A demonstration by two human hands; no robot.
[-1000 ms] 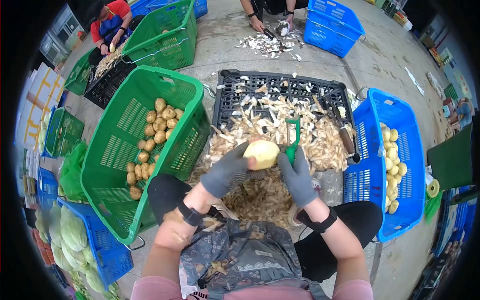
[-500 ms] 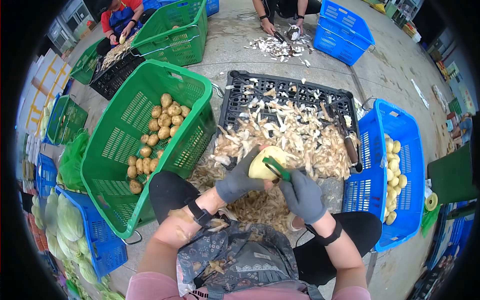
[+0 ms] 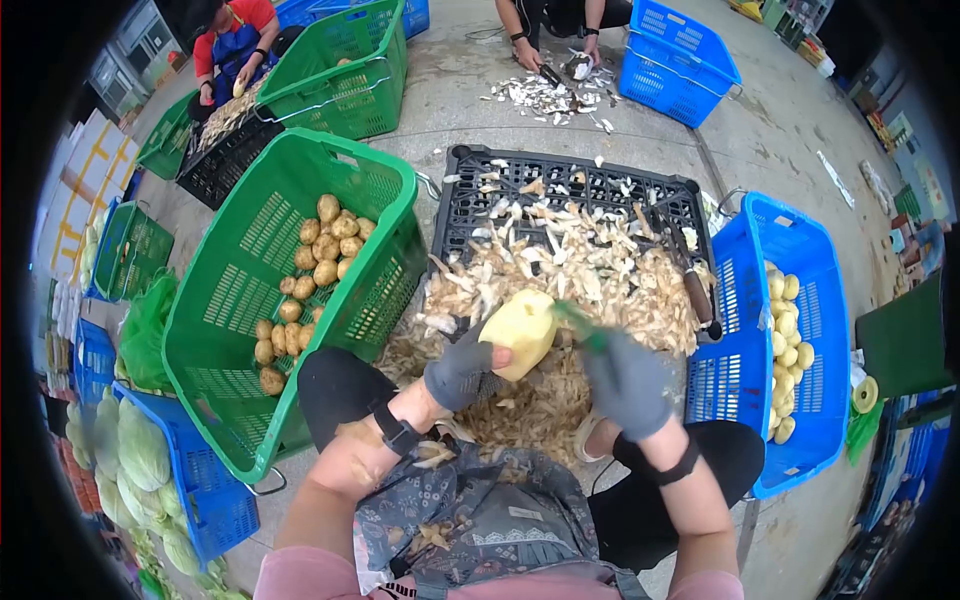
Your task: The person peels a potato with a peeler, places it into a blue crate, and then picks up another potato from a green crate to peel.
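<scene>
At centre frame my left hand (image 3: 460, 372) is clasping the potato (image 3: 520, 330). My right hand (image 3: 628, 385), fisted round the peeler (image 3: 578, 325), is now sweeping clear of it, finishing another stroke.

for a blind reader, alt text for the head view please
Gloved left hand holds a peeled potato, gloved right hand a green peeler, above a black crate of peelings. Green basket of unpeeled potatoes at left, blue basket of peeled ones at right.
</scene>
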